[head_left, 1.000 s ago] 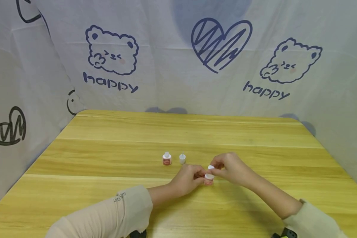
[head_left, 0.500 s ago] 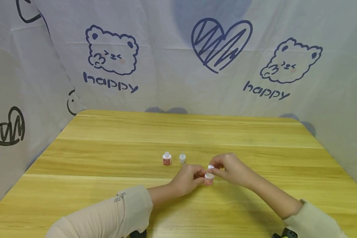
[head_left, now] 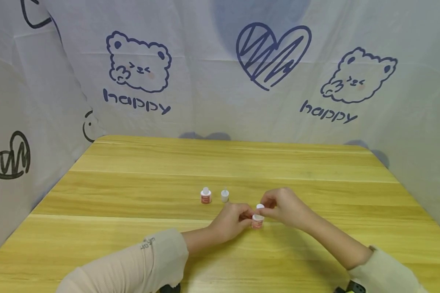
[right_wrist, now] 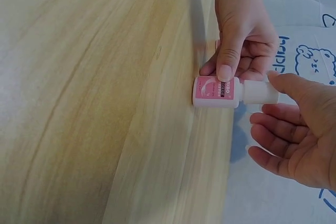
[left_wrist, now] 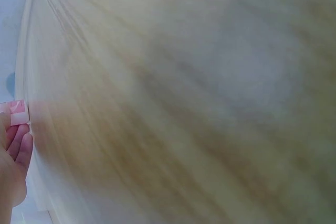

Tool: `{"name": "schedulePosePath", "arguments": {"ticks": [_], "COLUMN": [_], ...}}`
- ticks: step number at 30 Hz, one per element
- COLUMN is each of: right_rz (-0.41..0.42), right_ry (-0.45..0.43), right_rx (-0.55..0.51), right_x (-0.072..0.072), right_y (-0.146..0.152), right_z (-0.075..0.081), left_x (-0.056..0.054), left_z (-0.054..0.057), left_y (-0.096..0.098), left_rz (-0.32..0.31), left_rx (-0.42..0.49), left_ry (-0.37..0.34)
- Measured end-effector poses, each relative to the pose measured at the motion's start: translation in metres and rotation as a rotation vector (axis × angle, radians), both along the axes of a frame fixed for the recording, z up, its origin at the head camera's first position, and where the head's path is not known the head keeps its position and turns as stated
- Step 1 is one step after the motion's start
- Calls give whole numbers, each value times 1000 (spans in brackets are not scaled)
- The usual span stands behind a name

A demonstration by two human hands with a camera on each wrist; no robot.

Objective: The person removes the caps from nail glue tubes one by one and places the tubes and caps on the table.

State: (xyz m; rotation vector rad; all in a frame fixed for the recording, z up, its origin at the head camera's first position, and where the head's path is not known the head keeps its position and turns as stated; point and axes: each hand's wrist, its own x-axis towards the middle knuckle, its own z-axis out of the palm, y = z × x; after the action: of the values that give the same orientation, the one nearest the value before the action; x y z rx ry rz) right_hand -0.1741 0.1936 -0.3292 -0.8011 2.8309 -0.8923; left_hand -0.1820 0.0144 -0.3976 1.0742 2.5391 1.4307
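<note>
A small white bottle with a pink label (head_left: pixel 257 223) stands upright on the table. My left hand (head_left: pixel 227 223) grips its body from the left; in the right wrist view, its thumb lies against the label (right_wrist: pixel 212 88). The bottle's white cap (right_wrist: pixel 260 92) sits at the neck, and my right hand (head_left: pixel 287 208) pinches it between thumb and fingers. Whether the cap is loose or seated cannot be told. At the left edge of the left wrist view, part of the bottle (left_wrist: pixel 19 112) shows above the fingers.
A second bottle of the same kind (head_left: pixel 205 197), with a pale, narrow top, stands left of the hands. Beside it, an upturned white cap (head_left: pixel 225 196) has a thin stem pointing up. A printed white cloth (head_left: pixel 205 89) hangs behind the wooden table (head_left: pixel 132 162).
</note>
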Motion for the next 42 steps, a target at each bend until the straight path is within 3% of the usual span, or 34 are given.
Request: {"name": "schedulePosePath", "arguments": {"ticks": [19, 37, 42], "right_rz": [57, 220, 224], "right_ry": [15, 82, 69], "right_rx": [51, 93, 94], "right_x": [0, -1, -1], "right_y": [0, 4, 4], "right_z": [6, 13, 13], "left_x": [0, 1, 0], "left_z": [2, 3, 3], "left_y": [1, 0, 0], "left_rz": [-2, -13, -20], "left_rx": [0, 0, -5], "left_ry": [-4, 13, 11]}}
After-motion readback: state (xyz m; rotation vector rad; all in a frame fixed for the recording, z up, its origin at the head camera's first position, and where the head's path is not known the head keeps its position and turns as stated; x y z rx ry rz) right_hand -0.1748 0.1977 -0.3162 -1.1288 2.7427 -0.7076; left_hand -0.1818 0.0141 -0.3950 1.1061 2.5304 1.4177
